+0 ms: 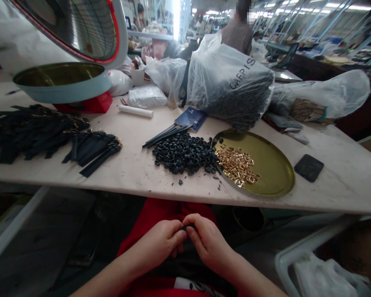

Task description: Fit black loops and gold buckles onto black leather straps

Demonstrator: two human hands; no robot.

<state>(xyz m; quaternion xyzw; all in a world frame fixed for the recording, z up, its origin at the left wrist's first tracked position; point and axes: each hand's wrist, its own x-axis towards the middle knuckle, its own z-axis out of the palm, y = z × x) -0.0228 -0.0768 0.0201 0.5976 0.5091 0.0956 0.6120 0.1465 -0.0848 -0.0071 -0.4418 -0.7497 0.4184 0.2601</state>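
Over my lap, below the table's front edge, my left hand [166, 238] and my right hand [206, 239] meet at the fingertips. Both pinch a small black piece [188, 227], mostly covered by the fingers, so its kind is unclear. Beyond them on the table lies a heap of small black loops [185, 153]. To its right, gold-coloured metal buckles [238, 167] are piled in a round gold tray [273, 169]. Several thin black strips [165, 134] rest behind the loops. Black straps with gold hardware [94, 148] lie at the left.
A large clear bag [231, 82] of dark items stands at the back. A round tin [62, 93] sits on a red box [95, 103] at left. A white tube [136, 111], a blue booklet [191, 118] and a flat black square [309, 168] lie on the table [343, 185].
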